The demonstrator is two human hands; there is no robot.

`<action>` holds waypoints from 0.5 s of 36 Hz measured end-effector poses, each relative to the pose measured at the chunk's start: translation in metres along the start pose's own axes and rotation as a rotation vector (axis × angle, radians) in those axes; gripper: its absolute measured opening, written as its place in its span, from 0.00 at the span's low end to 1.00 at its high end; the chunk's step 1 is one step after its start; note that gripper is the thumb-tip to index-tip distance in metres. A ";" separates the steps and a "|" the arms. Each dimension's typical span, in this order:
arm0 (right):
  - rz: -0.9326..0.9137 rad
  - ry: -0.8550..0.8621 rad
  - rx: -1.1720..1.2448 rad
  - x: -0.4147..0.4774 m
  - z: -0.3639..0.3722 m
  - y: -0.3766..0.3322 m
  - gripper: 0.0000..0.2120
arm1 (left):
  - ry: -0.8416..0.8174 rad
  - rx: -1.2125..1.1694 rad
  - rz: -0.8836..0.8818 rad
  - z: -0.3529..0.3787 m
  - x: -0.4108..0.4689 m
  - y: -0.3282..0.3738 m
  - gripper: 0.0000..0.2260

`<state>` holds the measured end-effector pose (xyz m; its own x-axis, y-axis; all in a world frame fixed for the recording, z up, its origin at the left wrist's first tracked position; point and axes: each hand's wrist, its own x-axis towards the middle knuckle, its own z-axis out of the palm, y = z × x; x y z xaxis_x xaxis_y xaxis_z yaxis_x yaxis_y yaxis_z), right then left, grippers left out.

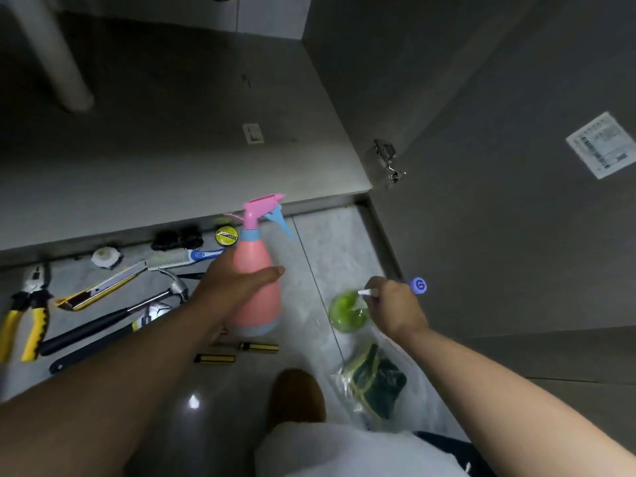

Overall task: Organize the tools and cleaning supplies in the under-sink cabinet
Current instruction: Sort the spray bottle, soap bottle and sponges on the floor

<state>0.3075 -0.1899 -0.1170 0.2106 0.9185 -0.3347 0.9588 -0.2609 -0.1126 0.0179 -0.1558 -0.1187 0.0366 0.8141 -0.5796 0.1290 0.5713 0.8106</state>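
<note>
My left hand (230, 287) grips the body of a pink spray bottle (256, 266) with a blue trigger, held above the floor in front of the open cabinet (179, 139). My right hand (390, 304) holds a thin brush with a blue handle end (419, 285) and a white tip, just over a green item in clear plastic (346, 313). On the floor at the left lie yellow pliers (29, 311), a yellow utility knife (99, 287), a hammer (137, 308), a toothbrush (187, 258), a tape roll (226, 235) and two screwdrivers (237, 352).
A white drain pipe (55, 53) stands at the cabinet's back left. The open cabinet door (516, 166) with a hinge (387, 160) and a paper label (604, 144) is on the right. A bag of green scouring pads (373, 380) lies by my knee (296, 397).
</note>
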 end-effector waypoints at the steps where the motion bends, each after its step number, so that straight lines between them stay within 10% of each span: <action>1: -0.018 0.024 -0.007 0.007 -0.003 -0.003 0.05 | 0.014 -0.010 -0.002 0.000 0.005 0.000 0.25; 18: 0.121 0.164 0.076 0.162 -0.046 -0.046 0.10 | 0.106 -0.015 0.023 0.001 0.039 -0.003 0.25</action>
<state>0.3068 -0.0158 -0.1228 0.3570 0.9137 -0.1943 0.9090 -0.3877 -0.1531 0.0199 -0.1261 -0.1435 -0.0658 0.8331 -0.5492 0.1145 0.5531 0.8252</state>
